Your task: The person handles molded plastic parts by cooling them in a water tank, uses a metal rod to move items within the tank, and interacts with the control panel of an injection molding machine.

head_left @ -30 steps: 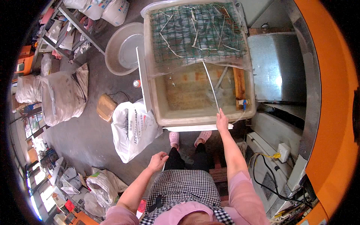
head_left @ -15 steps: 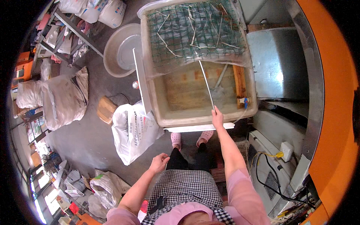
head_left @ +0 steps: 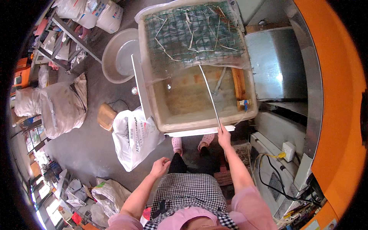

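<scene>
Grey concrete floor spreads below me, cluttered at nine o'clock with grey stuffed sacks (head_left: 61,109) and, nearer, a white plastic bag (head_left: 132,140) with dark print. My right hand (head_left: 224,135) is closed around the near end of a thin pale rod (head_left: 209,96), which slants toward twelve o'clock into the water-filled tub (head_left: 245,115), under its green mesh (head_left: 191,32). My left hand (head_left: 160,166) hangs loosely curled, holding nothing, beside the bag.
</scene>
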The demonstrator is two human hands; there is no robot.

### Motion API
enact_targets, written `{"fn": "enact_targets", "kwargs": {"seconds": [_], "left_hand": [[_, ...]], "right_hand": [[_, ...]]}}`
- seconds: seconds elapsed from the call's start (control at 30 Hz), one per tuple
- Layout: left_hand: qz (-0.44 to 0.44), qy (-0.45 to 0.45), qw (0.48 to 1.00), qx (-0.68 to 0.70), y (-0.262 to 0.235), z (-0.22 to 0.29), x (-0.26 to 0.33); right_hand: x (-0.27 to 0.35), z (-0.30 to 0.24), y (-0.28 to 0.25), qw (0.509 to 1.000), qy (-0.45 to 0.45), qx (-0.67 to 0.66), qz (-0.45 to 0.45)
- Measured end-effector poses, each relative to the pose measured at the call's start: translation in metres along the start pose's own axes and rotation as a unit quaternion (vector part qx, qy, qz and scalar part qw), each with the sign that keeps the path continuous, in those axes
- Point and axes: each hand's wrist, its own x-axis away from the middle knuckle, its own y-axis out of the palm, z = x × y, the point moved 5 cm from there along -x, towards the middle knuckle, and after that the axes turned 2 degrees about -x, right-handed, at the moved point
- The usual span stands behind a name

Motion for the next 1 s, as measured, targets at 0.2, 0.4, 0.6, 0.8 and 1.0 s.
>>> {"fn": "enact_targets", "kwargs": {"seconds": [0.2, 0.4, 0.6, 0.8, 1.0], "left_hand": [[-0.011, 0.017, 1.0, 0.018, 0.002, 0.003, 0.002], [-0.007, 0.017, 1.0, 0.016, 0.004, 0.016, 0.005], [-0.011, 0.019, 1.0, 0.007, 0.006, 0.026, 0.006], [0.005, 0.015, 1.0, -0.008, 0.012, 0.008, 0.007], [-0.017, 0.008, 1.0, 0.012, 0.019, 0.03, 0.007]], "right_hand": [[0.096, -0.007, -0.089, 0.987, 0.127, 0.093, -0.027], [0.073, -0.008, -0.083, 0.989, 0.105, 0.099, -0.015], [0.022, -0.008, -0.052, 0.998, 0.02, 0.054, 0.03], [-0.011, -0.019, -0.022, 0.992, 0.082, 0.088, -0.025], [-0.048, -0.011, -0.006, 0.998, 0.012, 0.055, -0.001]]}}
